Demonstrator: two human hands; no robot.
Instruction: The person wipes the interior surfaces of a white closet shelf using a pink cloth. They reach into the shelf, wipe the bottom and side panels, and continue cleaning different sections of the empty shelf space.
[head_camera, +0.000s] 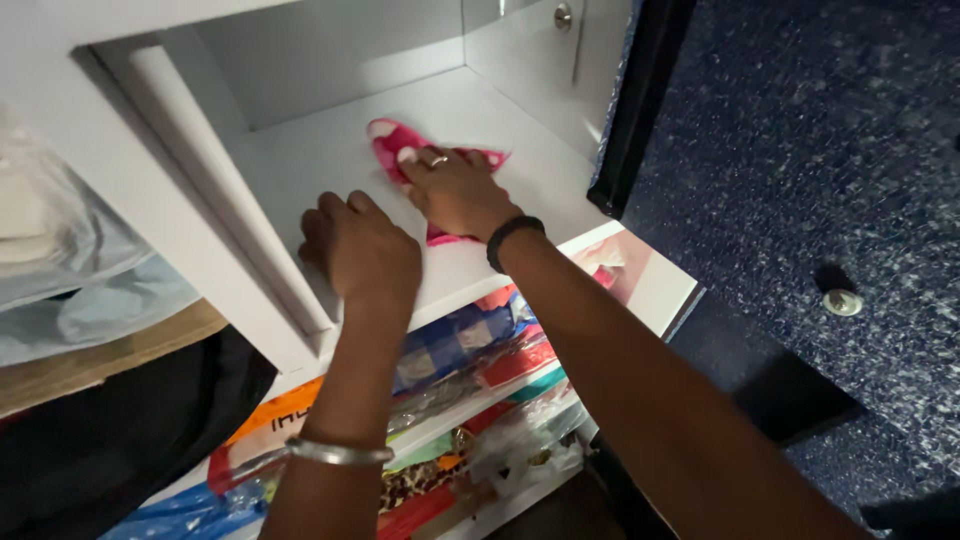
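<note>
Nearest the camera were the two forearms, reaching up and away into a white cupboard. The left forearm carried a silver bangle at the wrist; the right wrist bore a black band.

Left hand: rested on the white shelf, fingers curled under towards the shelf's front edge, gripping nothing that could be seen.

Right hand: lay palm-down on a pink cloth, fingers spread flat and pressing it to the shelf, not closed around it. A ring showed on one finger. The cloth sat near the middle of the shelf, its ends showing beyond the fingertips and below the heel of the hand.

Below the shelf: stacked packets in clear plastic, blue-checked, red and orange. Left compartment held folded pale fabric in a bag. The cupboard door stood open to the right, beside a dark blue speckled floor.
</note>
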